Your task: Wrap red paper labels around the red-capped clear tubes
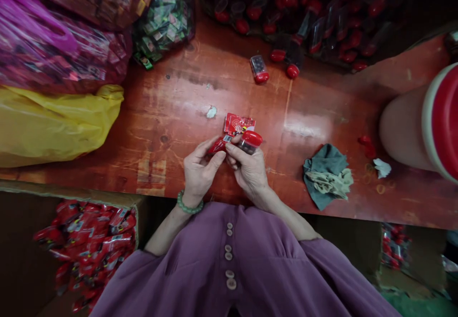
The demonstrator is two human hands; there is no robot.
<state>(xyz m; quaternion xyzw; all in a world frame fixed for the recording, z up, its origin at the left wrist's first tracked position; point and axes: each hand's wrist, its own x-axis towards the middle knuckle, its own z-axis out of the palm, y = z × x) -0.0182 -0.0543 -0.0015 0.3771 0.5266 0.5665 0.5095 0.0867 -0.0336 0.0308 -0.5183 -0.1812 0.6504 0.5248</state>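
Note:
My left hand (201, 168), with a green bead bracelet at the wrist, pinches a small red packet (217, 146) between thumb and fingers. In my right hand (249, 167) is a clear container with a red cap (252, 138) and dark contents; its thumb and fingertips also meet the packet's right edge. Just beyond the hands, a flat red printed card or packet (236, 122) lies on the table. Another red-capped container (259, 69) lies farther back.
Red-brown table (179, 117); bags of packets and a yellow bag (53, 126) at left. Many red-capped containers (315, 26) lie at the back. A cloth (325, 176) and a tub with a red lid (411, 121) are at right. Below left, a box (138, 226) holds red packets.

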